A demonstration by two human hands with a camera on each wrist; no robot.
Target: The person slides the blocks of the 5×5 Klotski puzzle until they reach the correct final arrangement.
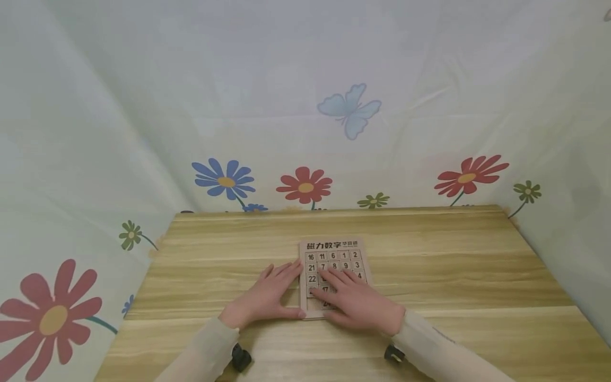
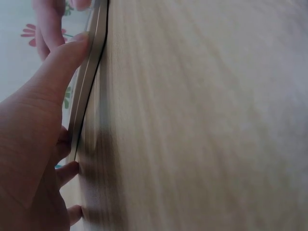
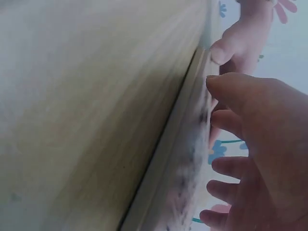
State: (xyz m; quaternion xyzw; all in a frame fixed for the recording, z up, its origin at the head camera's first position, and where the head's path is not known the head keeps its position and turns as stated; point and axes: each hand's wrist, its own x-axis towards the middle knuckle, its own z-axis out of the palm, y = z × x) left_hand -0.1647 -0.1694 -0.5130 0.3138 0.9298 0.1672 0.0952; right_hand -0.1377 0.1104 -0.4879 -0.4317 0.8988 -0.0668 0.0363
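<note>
A wooden number sliding puzzle [image 1: 333, 255] lies flat on the table, with dark characters along its top and rows of numbered tiles. A gap shows at the lower left of its grid. My left hand [image 1: 267, 297] rests along the puzzle's left side, thumb at the lower corner and fingertips by the frame's edge. In the left wrist view, that thumb [image 2: 72, 50] lies on the frame while other fingertips touch the table. Spread over the lower tiles, my right hand [image 1: 358, 305] covers several numbers, its index fingertip on a tile at the left column.
The wood-grain table [image 1: 429, 239] extends around the puzzle on all sides. Behind it hangs a pale cloth backdrop [image 1: 267, 79] printed with flowers and a butterfly. Dark wrist devices [image 1: 241, 358] sit at the cuffs of both sleeves.
</note>
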